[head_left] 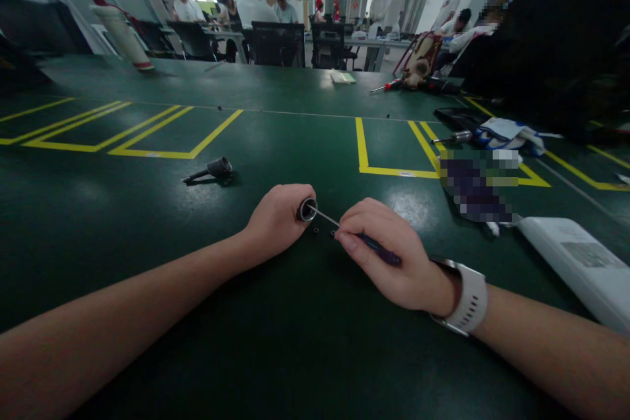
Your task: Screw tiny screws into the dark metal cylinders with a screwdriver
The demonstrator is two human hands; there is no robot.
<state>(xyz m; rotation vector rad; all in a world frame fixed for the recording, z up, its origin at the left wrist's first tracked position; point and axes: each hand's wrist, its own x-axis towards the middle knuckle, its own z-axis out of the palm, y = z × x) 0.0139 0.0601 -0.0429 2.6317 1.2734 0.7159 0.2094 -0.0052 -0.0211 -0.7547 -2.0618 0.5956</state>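
My left hand (275, 218) is closed round a small dark metal cylinder (307, 210), its open round end facing right. My right hand (388, 252) pinches a thin screwdriver (377, 246) with a dark handle; its slim metal shaft reaches into the cylinder's open end. Both hands rest on the green table (305, 341). Two tiny dark screws (315, 231) lie on the table between the hands. A white watch sits on my right wrist.
A second dark cylinder part with a stem (212, 169) lies left of my hands. A white booklet (581, 262), gloves (506, 133), a metal tool (455, 138) and a red screwdriver (388, 86) lie to the right. Yellow tape lines mark the table. People sit at far desks.
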